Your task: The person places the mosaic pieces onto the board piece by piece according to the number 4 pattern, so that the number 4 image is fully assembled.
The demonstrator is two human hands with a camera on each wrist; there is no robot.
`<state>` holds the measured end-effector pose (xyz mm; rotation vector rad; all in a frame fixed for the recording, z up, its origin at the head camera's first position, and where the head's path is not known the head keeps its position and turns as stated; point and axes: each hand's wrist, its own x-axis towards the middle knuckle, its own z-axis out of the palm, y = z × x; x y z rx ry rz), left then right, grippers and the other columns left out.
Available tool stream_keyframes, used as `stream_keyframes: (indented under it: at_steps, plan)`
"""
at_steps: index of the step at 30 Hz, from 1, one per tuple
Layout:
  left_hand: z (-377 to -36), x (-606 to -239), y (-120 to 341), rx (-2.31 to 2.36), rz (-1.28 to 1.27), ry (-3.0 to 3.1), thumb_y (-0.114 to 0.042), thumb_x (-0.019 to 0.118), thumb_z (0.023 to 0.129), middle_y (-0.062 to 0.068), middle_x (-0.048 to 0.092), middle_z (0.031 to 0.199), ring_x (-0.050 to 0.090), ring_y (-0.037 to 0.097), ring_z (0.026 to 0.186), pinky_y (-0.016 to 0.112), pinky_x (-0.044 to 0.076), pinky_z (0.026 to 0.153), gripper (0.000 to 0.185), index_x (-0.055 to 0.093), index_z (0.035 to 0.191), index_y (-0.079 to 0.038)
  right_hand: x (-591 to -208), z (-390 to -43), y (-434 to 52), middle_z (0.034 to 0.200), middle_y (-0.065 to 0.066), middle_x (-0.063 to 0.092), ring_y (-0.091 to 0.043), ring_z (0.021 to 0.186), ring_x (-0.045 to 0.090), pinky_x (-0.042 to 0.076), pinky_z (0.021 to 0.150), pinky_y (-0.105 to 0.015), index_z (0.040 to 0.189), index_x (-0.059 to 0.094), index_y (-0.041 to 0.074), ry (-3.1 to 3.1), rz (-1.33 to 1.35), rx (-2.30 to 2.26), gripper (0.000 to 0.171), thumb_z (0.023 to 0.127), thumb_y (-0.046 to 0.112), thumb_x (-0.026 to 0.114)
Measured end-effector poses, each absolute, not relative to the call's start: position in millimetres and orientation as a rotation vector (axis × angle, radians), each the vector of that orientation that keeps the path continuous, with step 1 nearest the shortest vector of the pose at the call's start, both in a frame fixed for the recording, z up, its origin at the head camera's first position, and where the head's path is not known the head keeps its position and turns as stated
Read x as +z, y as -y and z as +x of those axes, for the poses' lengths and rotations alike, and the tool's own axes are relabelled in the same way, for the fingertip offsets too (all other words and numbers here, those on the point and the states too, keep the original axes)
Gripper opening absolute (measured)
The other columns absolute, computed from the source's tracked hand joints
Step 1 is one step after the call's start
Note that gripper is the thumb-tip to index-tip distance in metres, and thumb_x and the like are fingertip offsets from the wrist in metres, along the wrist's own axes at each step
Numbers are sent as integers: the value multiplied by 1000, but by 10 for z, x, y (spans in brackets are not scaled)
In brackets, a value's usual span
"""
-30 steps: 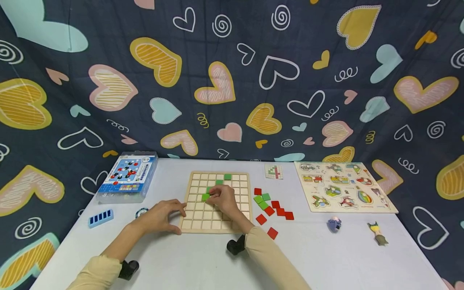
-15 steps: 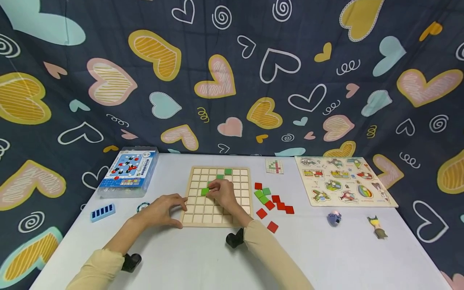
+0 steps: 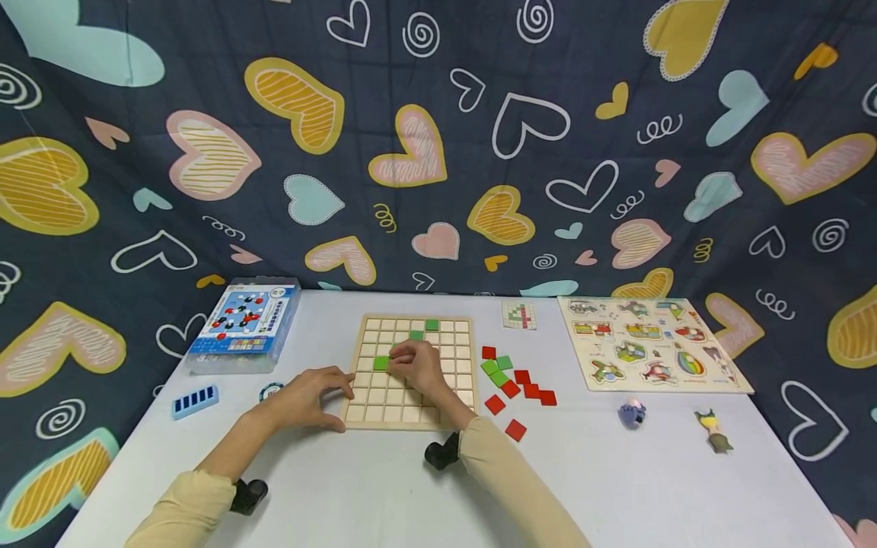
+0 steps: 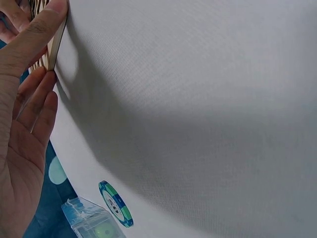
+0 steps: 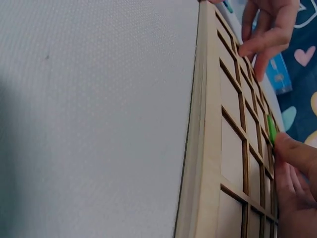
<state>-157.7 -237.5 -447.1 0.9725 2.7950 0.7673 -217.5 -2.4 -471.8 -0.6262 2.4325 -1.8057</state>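
Observation:
In the head view my right hand [image 3: 421,371] is over the middle of a wooden grid board [image 3: 370,424], thumb and index fingertips pinching the right edge of a green tile [image 3: 381,364]. That tile lies square over one cell; in the right wrist view the thumb tip meets the green tile [image 5: 272,129] too. Two more green tiles sit farther back, one [image 3: 416,335] beyond my fingers and one [image 3: 432,325] in the top row. My left hand [image 3: 311,399] steadies the board's near left corner, fingertips against the left edge and thumb at the front corner, fingers relaxed.
Loose red tiles [image 3: 530,390] and green tiles [image 3: 498,378] lie right of the board, behind them a small pattern card [image 3: 518,314]. A picture puzzle board [image 3: 644,342] and two small figures stand farther right. Left are a boxed set [image 3: 240,327], a blue block [image 3: 195,402] and a poker chip [image 4: 116,204].
The green tile at my right fingertips has shifted a little left and now lines up with a cell. My left hand has stayed at the corner. The head view tilted slightly.

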Motion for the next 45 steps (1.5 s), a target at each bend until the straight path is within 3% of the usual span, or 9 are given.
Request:
stream_keyframes:
  at_steps: [10,20,25,32,40,45]
  plan:
    - [-1604,-4442,2377,753,969,-2804,-35,87,64,16,62,123,57,35,113,49,46,96,41,67,96,-17,-4580,-2205,-186,101,-24,68,-34,91,68,57,74,-28,103,66,-10,-2327,-638,-1813,23,82,-3,71]
    - [-1564,-4447,2417,738,963,-2813,-37,86,64,16,62,123,58,35,112,50,46,95,40,67,94,-18,-4433,-2195,-1000,118,-28,61,-32,102,65,56,82,-30,117,59,-11,-2203,-522,-1754,33,86,-3,66]
    - [-1557,-4453,2436,748,977,-2819,-37,86,64,16,62,122,58,33,111,50,46,94,40,66,94,-18,-4474,-2267,-1490,117,-28,62,-31,100,65,56,80,-27,119,58,-9,-2283,-420,-1743,35,86,-2,67]
    - [-1535,-4491,2420,759,992,-2812,-39,85,65,17,62,122,58,35,111,50,47,94,40,66,93,-19,-4534,-2379,-1960,117,-28,61,-36,103,63,55,86,-32,119,57,-10,-2404,-342,-1670,35,85,-10,64]
    - [-1544,-4514,2396,764,989,-2814,-40,85,65,15,63,122,58,33,112,50,47,94,40,66,94,-19,-4535,-2445,-2031,109,-21,67,-27,92,66,56,80,-28,112,62,-7,-2428,-362,-1458,30,83,-6,69]
    - [-1550,-4496,2385,751,983,-2818,-38,86,65,15,62,123,58,33,112,50,46,95,40,66,94,-19,-4572,-2489,-2004,103,-18,68,-24,85,65,56,79,-32,106,64,-6,-2485,-389,-1403,24,83,-6,68]
